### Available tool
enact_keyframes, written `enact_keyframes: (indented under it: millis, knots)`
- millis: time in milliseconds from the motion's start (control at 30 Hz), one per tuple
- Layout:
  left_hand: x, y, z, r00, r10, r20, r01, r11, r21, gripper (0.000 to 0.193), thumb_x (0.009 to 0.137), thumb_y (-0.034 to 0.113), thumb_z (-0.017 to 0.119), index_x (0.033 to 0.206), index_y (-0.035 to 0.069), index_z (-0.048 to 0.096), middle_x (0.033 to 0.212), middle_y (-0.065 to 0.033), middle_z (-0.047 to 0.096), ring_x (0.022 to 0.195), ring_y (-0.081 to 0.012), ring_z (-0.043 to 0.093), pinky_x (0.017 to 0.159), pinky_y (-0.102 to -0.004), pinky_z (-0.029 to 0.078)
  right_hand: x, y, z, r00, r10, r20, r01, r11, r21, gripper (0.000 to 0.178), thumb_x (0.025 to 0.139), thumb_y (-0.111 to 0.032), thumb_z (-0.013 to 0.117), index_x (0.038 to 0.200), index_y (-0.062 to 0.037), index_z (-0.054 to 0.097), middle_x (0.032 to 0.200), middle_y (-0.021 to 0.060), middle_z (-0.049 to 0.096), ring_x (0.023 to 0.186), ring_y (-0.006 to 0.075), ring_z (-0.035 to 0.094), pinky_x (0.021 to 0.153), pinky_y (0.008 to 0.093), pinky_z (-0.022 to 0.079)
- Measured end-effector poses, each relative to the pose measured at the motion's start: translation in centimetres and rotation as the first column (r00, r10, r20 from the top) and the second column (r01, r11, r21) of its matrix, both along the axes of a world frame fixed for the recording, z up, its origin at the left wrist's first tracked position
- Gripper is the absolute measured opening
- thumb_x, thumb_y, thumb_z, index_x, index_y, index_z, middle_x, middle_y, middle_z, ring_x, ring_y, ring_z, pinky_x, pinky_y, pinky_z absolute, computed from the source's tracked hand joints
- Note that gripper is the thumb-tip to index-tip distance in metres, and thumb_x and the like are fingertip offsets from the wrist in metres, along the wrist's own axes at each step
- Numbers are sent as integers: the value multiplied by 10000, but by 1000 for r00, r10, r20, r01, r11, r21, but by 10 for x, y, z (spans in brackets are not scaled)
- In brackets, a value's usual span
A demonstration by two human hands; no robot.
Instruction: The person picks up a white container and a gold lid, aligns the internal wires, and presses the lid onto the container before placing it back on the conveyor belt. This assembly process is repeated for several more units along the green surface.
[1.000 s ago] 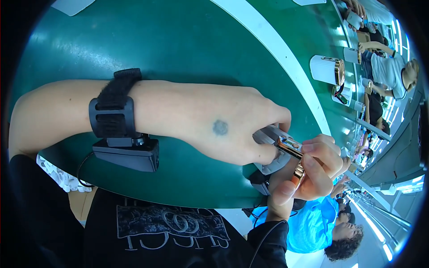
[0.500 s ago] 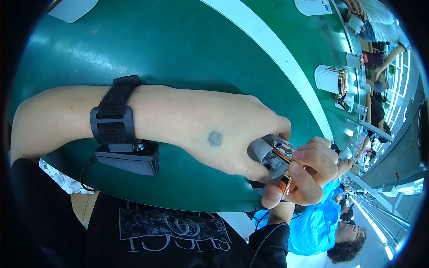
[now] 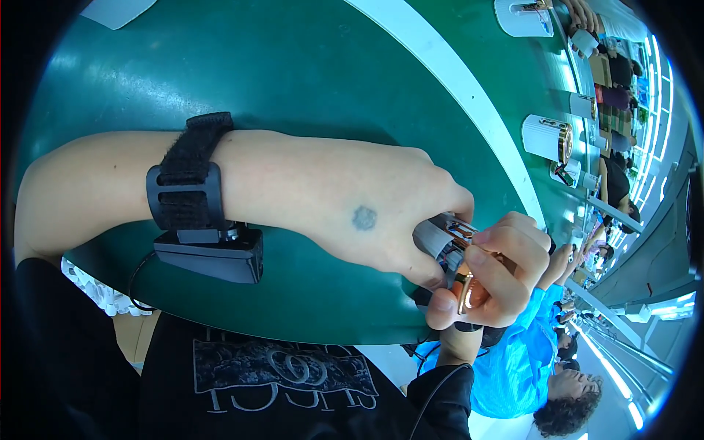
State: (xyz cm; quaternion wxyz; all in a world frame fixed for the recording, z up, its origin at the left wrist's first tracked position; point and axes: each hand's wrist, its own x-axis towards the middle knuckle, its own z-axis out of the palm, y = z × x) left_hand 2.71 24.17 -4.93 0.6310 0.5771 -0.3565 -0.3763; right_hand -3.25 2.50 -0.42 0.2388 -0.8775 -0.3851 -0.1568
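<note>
My left hand (image 3: pixel 400 216), a black strap and small black box on its wrist, reaches across the green surface. Its fingers are wrapped round a grey housing (image 3: pixel 433 236) with small metal parts and wiring in its open end. Just right of it, my right hand (image 3: pixel 502 271) pinches a shiny gold-coloured part (image 3: pixel 467 290) between thumb and fingers, right at the housing's open end. Whether the gold part touches the housing, I cannot tell. Most of the housing is hidden by my left hand, and the fingers cover much of the gold part.
A pale curved strip (image 3: pixel 447 70) crosses the green surface (image 3: pixel 286 66). Beyond it stand a white ribbed cylinder with a gold rim (image 3: pixel 544 138) and another white unit (image 3: pixel 524 18). A white piece (image 3: pixel 117 11) lies far left. A person in blue (image 3: pixel 513 381) sits at right.
My right hand and the gold part have shifted slightly left and turned, closer against the housing. The white units beyond the strip have moved a little downward in view.
</note>
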Motion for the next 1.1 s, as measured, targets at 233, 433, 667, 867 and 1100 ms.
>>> enact_keyframes:
  millis: [233,433,667,867,1100]
  knots:
    - [18,15,1,990,-139,-31,140,990,19,444,866,317,782,1051,-55,623,793,-163,687,689,-268,684,634,-362,536,7,7,-10,979,74,-192,-49,990,132,447,747,-410,878,1005,-89,704,1027,108,637,911,301,631,733,431,504]
    - [20,18,13,984,-153,-93,166,974,154,424,883,282,800,1052,-42,584,784,-120,658,716,-219,660,656,-327,534,11,25,14,972,-16,-235,-24,986,-167,481,686,-321,895,1042,-64,701,1077,102,641,976,295,639,754,409,518]
    - [0,26,10,997,72,-14,-71,993,92,401,873,236,830,1067,-14,584,907,-96,646,733,-169,625,676,-321,532,5,29,6,956,5,-292,-57,984,-168,523,676,-304,925,1080,-58,702,1154,127,641,1028,348,615,853,439,524]
    - [14,30,28,978,78,-194,-53,990,130,442,924,233,782,1205,-24,557,1084,-113,659,806,-185,695,696,-326,570,19,21,11,863,8,-504,122,967,224,620,720,-226,878,1268,-78,628,1229,97,624,1118,313,605,907,408,522]
    - [98,57,31,779,619,-104,-611,785,99,543,970,240,751,1363,-24,487,1227,-137,624,861,-193,727,732,-294,597,92,-140,18,566,-816,116,824,564,-51,485,892,-139,743,1345,-65,585,1218,116,645,1071,272,669,834,400,558]
